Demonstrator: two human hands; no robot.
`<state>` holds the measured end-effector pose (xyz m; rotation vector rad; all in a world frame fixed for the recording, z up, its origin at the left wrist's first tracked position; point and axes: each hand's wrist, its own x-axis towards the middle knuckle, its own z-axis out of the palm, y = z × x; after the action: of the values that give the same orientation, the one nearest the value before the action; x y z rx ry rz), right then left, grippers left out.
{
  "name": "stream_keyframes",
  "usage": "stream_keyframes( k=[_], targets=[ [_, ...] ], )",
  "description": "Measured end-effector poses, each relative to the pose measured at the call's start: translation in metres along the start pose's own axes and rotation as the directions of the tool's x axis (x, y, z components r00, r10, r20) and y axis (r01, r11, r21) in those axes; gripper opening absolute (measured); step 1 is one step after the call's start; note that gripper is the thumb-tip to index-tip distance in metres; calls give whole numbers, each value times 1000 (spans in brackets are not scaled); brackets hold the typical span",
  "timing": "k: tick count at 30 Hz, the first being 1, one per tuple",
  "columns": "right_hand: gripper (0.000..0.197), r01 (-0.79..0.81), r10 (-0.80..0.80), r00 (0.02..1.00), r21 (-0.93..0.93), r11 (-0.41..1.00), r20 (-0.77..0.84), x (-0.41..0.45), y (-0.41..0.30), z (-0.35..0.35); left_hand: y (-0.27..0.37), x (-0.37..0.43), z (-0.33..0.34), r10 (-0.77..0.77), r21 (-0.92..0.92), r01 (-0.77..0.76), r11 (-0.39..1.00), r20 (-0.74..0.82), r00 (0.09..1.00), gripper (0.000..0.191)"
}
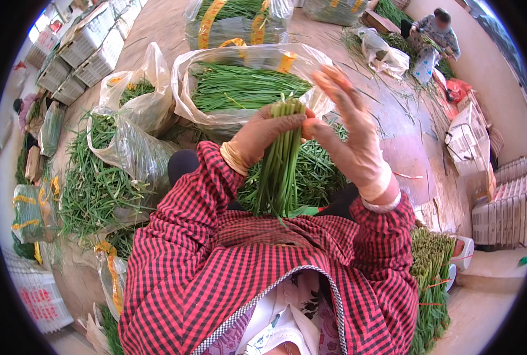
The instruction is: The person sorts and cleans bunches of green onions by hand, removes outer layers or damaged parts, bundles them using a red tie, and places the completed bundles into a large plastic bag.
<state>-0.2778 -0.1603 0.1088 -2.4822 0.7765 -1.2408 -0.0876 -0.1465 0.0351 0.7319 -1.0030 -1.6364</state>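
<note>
A bundle of long green leafy stalks, like garlic chives [281, 164], hangs from my gloved left hand [263, 135], cut ends up and leaf tips down towards my lap. My left thumb and fingers are closed around it near the top. My right hand [352, 133], gloved too, is raised at the bundle's right, palm towards it, fingers spread; its thumb side is close to the stalk ends, and whether it touches them I cannot tell. Beyond both hands an open clear plastic bag [185, 106] holds more stalks laid flat [245, 84]. Loose greens [319, 171] lie beneath my hands.
Left are a heap of loose greens [99, 186] and open plastic bags [134, 142]. Tied bundles [430, 275] stand at my right. White crates [503, 213] line the right side, others [88, 44] the far left. Another person [436, 40] sits at the far right.
</note>
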Motion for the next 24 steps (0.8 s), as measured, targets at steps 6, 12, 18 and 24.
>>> stream_keyframes(
  k=[6,12,18,24],
  targets=[
    [35,-35,36,999,-23,999,5,-26,4,25,-2,15,11,122,-30,-126,992,-122,985,20],
    [25,26,-38,996,-151,988,-78,-56,10,56,-5,24,4,121,-55,-144,988,-301,946,20],
    [15,-33,39,998,-121,992,44,-113,14,54,20,22,-21,193,2,-203,979,-316,929,26],
    [13,-387,285,753,49,921,593,-204,60,52,39,16,-27,248,44,-247,968,-308,918,28]
  ],
)
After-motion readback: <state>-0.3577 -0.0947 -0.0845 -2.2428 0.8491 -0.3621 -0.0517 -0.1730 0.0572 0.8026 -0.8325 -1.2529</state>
